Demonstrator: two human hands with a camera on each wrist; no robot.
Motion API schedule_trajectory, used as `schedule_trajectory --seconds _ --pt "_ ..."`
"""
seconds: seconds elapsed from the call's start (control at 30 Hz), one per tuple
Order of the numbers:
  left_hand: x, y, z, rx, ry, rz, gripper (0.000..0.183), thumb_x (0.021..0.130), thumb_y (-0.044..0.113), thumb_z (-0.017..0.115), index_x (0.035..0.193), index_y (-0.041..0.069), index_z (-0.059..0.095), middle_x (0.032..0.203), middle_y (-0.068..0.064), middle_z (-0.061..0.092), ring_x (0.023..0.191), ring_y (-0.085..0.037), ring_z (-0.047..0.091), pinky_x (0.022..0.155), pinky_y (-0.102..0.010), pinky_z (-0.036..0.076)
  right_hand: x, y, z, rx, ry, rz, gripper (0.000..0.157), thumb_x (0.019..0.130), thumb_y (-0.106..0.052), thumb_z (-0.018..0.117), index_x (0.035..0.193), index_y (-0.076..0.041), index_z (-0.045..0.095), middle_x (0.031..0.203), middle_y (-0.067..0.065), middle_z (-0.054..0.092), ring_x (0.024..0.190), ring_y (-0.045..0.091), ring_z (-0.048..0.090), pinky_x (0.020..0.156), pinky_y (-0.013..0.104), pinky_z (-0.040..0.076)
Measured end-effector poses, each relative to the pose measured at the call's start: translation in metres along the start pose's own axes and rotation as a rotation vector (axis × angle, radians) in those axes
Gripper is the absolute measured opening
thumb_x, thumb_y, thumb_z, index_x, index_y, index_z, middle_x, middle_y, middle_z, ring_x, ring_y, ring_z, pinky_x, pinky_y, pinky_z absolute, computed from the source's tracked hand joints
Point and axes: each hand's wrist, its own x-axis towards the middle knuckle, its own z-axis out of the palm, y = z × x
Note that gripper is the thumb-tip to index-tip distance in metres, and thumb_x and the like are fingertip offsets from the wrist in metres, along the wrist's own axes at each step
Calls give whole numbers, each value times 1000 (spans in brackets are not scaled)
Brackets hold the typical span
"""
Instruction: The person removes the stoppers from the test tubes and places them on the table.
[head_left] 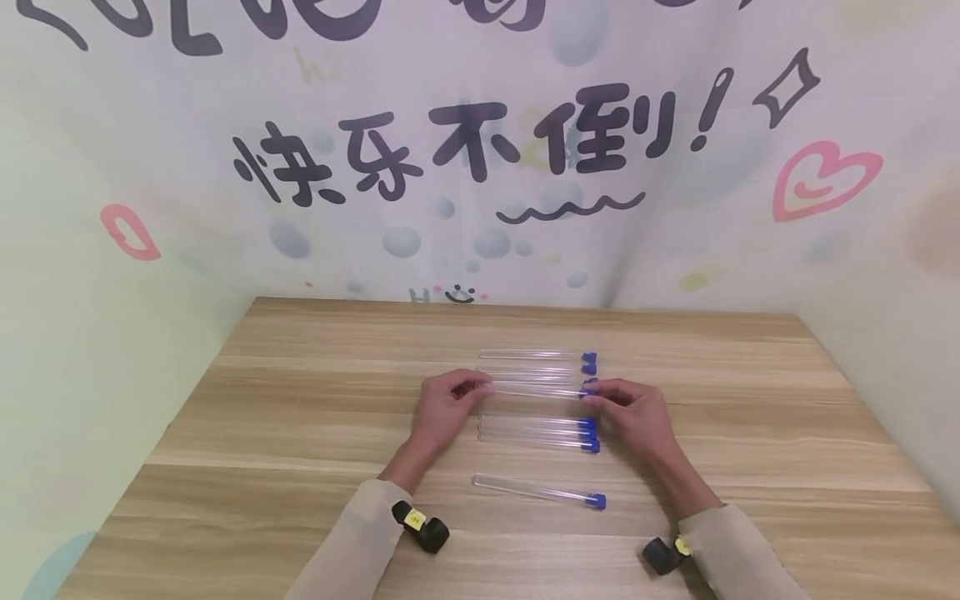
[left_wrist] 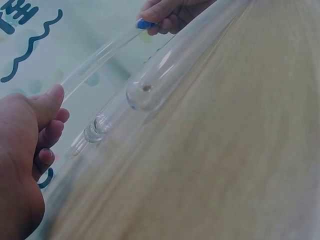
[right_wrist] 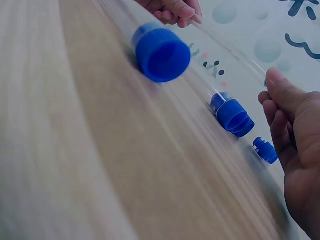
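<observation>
A clear test tube (head_left: 536,391) with a blue cap is held level between both hands, raised above the table in the wrist views. My left hand (head_left: 446,404) pinches its rounded end between thumb and fingers. At the other end my right hand (head_left: 633,414) pinches the blue cap (left_wrist: 145,24), which the fingers partly cover in the right wrist view. Beyond the held tube lie several capped tubes (head_left: 528,355), caps to the right. Nearer to me is a close group of capped tubes (head_left: 528,433), lying side by side. One separate tube (head_left: 525,487) lies slightly slanted closest to me.
The wood-grain table (head_left: 300,433) runs back to a printed white cloth (head_left: 360,250) with dark lettering. Pale walls (head_left: 90,375) close in at the left and right. Each sleeved wrist wears a small black camera (head_left: 433,535).
</observation>
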Motion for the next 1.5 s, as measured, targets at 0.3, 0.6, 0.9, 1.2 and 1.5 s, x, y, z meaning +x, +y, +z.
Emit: schedule_trajectory --seconds 0.3,0.6,0.9,1.2,1.5 --pt "-1 1 -1 4 14 -21 12 83 23 76 95 20 75 79 10 65 69 -11 55 60 -25 47 -1 -1 0 7 -29 -4 22 80 -28 78 95 -13 75 95 0 72 90 17 64 75 23 49" --pt "0 -2 0 7 2 -41 11 83 21 75 94 20 75 81 10 66 72 -11 57 63 -25 48 0 1 0 19 -49 2 23 80 -27 78 96 -12 75 96 1 72 89 15 64 75 22 49" --pt "0 -1 0 -9 -12 -55 11 83 18 75 94 17 75 82 9 66 71 -12 56 62 -24 47 0 2 -2 13 -78 6 22 80 -26 78 97 -13 75 96 0 72 91 16 64 77 22 48" --pt "1 1 -1 -12 -14 -51 11 83 18 75 94 17 75 81 9 66 70 -13 54 61 -24 45 1 3 -2 15 -77 13 23 81 -28 77 97 -11 75 96 2 72 89 17 64 75 23 49" --pt "0 1 0 4 -9 -7 13 82 20 76 94 16 75 81 11 66 69 -12 55 60 -25 47 -5 -26 -3 3 -13 37 19 85 -14 74 99 -2 72 96 10 71 85 11 64 71 20 49"
